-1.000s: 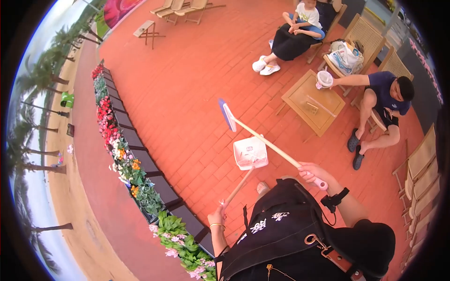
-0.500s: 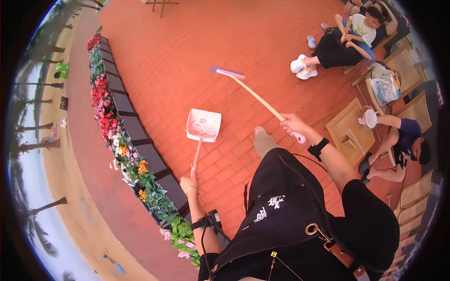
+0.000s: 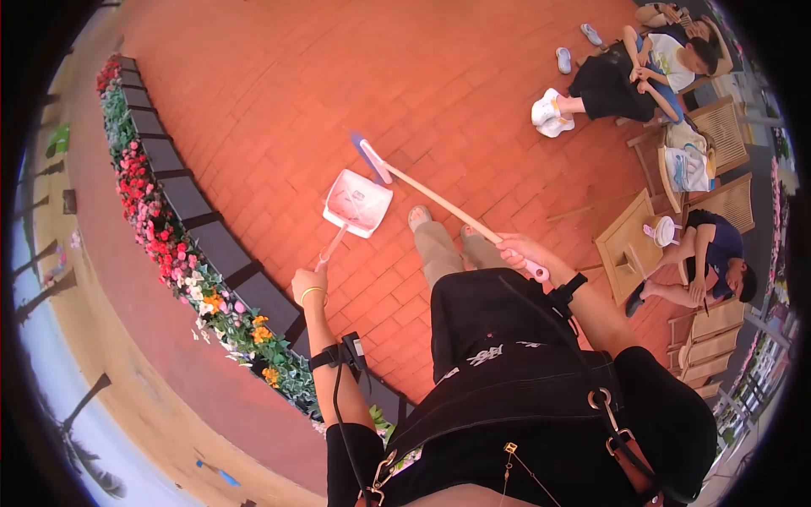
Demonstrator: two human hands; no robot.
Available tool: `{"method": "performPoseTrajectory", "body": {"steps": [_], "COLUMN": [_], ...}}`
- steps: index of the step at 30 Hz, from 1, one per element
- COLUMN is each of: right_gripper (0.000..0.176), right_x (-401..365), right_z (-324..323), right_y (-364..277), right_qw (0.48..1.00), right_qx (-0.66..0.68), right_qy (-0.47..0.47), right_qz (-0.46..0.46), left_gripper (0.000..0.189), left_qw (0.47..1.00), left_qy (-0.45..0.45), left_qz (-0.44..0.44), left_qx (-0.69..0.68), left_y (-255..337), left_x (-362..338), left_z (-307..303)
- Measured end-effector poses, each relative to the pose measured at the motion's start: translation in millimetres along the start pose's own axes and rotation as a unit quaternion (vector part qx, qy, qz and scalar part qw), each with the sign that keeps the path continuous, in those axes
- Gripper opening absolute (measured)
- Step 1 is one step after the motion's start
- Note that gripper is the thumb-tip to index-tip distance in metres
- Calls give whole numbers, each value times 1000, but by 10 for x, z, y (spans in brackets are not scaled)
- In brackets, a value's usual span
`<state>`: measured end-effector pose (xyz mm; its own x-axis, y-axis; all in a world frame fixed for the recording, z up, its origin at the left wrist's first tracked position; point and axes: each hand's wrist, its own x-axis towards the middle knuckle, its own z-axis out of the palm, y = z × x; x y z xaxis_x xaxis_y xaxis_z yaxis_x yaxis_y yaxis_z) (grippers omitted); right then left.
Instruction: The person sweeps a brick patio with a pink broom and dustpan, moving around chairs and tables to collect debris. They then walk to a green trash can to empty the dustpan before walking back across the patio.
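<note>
While the left hand grips the dustpan by its handle and the right hand holds the broom, open brick floor stretches ahead, edged by a flower planter on the left and a wooden table on the right. The broom's head, well apart from the dustpan half a second ago, now sits just beside its rim.

I see one camera, worn on the person's head, looking forward and steeply down past the black apron to the left hand, the right hand and the brick floor. The arms sit close below it; its wide, round, bending view reaches flower boxes along the left and seated people farther off, right.
</note>
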<state>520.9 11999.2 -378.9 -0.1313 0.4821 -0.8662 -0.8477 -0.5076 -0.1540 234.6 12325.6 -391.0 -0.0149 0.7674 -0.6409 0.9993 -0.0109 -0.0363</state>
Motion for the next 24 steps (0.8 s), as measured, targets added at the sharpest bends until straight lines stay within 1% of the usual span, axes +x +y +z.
{"method": "performPoseTrajectory", "body": {"steps": [2, 3, 4, 6, 7, 9, 10, 12, 13, 14, 16, 18, 19, 20, 21, 22, 24], "right_gripper": [40, 42, 42, 46, 46, 48, 48, 36, 35, 35, 34, 31, 28, 26, 26, 28, 30], "right_x": [-124, -176, -90, 57, 139, 284, 367, 483, 471, 443, 329, 247, 190, 133, 116, 111, 57], "right_z": [91, 191, 194, 260, 284, 581, 662, 776, 825, 846, 819, 830, 878, 921, 935, 974, 973], "right_y": [-113, -188, -199, -186, -193, -350, -371, -355, -335, -353, -359, -385, -442, -469, -532, -597, -686], "right_qw": [1000, 1000, 1000, 980, 980, 940, 941, 964, 974, 974, 997, 996, 996, 996, 997, 996, 995], "right_qx": [22, -14, -12, -179, -178, -312, -311, -237, -210, -209, -61, -66, -74, -79, -77, -90, -96], "right_qy": [-18, -4, -5, 42, 41, 129, 127, 120, 82, 84, 12, 10, -1, -8, 2, 8, 24], "right_qz": [-4, -5, -3, -78, -73, -43, -39, 13, 23, 23, 52, 58, 52, 39, 22, 22, 10], "left_gripper": [52, 54, 54, 54, 54, 54, 54, 55, 55, 55, 55, 51, 51, 48, 45, 44, 44], "left_qw": [1000, 999, 999, 1000, 1000, 1000, 1000, 1000, 1000, 1000, 1000, 999, 999, 1000, 1000, 999, 998], "left_qy": [7, 33, 32, -7, -10, -13, -15, 13, 11, 11, 7, -39, -38, -10, 18, -29, -24], "left_qz": [0, 12, 12, 6, 2, -9, -12, -3, -1, -1, -3, -10, -6, -3, 6, 23, 55], "left_qx": [-2, 10, 12, 14, 16, 20, 22, 21, 22, 25, 26, -16, -18, 0, 15, -24, -34], "left_y": [-69, -81, -78, -18, 10, 88, 78, 74, 43, 92, 79, -18, -134, -299, -320, -204, -190], "left_x": [265, 345, 445, 528, 554, 558, 575, 582, 573, 502, 464, 491, 553, 651, 707, 561, 480], "left_z": [-79, -127, -168, -299, -348, -416, -405, -392, -395, -485, -533, -563, -492, -344, -256, -421, -393]}}
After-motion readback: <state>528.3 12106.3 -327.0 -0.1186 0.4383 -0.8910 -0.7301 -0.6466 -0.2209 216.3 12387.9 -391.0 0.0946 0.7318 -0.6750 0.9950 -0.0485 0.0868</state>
